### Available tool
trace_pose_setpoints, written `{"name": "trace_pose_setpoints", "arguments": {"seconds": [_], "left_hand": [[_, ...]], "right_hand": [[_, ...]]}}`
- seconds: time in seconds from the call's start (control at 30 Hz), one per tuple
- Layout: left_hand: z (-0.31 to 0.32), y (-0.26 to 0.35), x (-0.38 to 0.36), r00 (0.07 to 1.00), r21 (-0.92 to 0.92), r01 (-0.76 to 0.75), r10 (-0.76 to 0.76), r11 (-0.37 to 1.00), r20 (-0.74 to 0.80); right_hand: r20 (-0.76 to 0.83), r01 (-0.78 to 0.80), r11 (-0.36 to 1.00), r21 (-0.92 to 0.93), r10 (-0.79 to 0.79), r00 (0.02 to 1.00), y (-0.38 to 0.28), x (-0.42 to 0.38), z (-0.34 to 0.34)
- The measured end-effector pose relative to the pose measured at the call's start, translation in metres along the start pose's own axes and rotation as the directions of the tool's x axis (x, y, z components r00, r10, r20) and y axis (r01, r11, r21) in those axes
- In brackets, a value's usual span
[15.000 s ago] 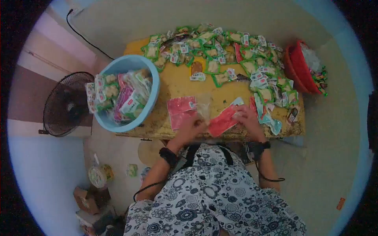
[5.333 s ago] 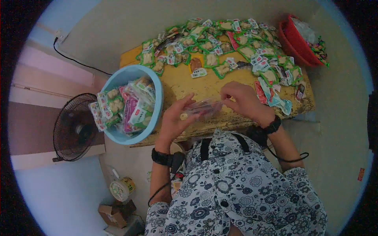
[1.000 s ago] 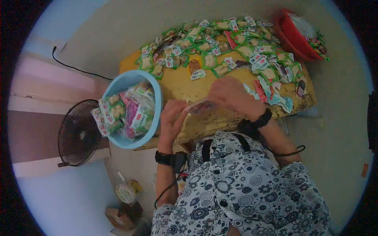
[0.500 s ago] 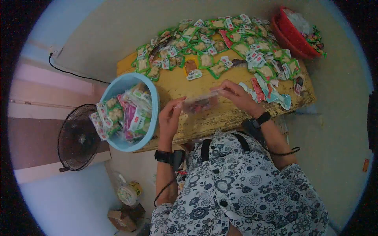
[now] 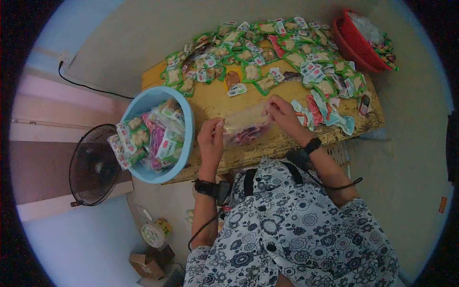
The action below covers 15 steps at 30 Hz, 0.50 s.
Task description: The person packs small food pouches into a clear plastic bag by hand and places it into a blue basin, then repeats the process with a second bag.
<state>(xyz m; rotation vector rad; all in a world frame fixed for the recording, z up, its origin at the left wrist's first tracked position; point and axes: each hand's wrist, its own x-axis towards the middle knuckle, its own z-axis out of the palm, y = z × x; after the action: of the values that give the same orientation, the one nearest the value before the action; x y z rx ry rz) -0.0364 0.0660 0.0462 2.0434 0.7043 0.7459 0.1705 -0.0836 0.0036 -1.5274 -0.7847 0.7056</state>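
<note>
A clear plastic bag [image 5: 247, 125] with small dark red pieces in its lower part hangs between my two hands, over the front of the yellow table [image 5: 210, 103]. My left hand [image 5: 210, 138] pinches its left upper corner. The right upper corner is pinched by my right hand [image 5: 286, 117]. Behind the bag lie an orange packet [image 5: 233, 80] and many green-edged packets [image 5: 251, 72]. Some light blue and red packets [image 5: 330, 115] are just right of my right hand.
A light blue basin [image 5: 190, 129] full of packets stands at the table's left, beside a black fan [image 5: 95, 165]. Red basins [image 5: 354, 45] sit at the back right. On the floor are a tub [image 5: 155, 233] and a cardboard box [image 5: 146, 266].
The bag is now spread taller and flatter between my hands, with its contents hanging at the bottom. My left hand has shifted slightly right.
</note>
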Motion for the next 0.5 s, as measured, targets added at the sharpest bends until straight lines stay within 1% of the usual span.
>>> {"name": "trace_pose_setpoints", "arguments": {"seconds": [0.07,0.17,0.27,0.37,0.47,0.5], "left_hand": [[0.003,-0.006,0.000,1.000,-0.025,-0.021,0.020,0.999,-0.017],[0.001,-0.001,-0.001,0.978,-0.097,0.201,-0.193,0.975,0.079],[0.005,-0.023,-0.002,0.971,-0.080,0.227,-0.219,0.971,0.095],[0.003,-0.014,0.000,0.939,-0.119,0.328,-0.310,0.937,0.153],[0.007,-0.021,-0.001,0.935,-0.144,0.339,-0.316,0.930,0.159],[0.008,-0.028,-0.002,0.936,-0.127,0.334,-0.313,0.934,0.164]], "right_hand": [[-0.028,-0.006,1.000,0.020,0.006,1.000,0.000,0.001,0.002],[-0.062,0.029,0.988,-0.150,-0.038,0.997,0.013,0.006,0.002],[-0.079,0.040,0.963,-0.268,-0.063,0.995,0.024,0.010,0.006],[-0.037,-0.102,0.978,-0.183,0.097,0.995,0.005,0.008,0.004],[-0.010,-0.135,0.954,-0.267,0.138,0.990,0.003,0.010,0.002],[-0.029,-0.109,0.938,-0.329,0.105,0.994,0.010,0.012,0.001]]}}
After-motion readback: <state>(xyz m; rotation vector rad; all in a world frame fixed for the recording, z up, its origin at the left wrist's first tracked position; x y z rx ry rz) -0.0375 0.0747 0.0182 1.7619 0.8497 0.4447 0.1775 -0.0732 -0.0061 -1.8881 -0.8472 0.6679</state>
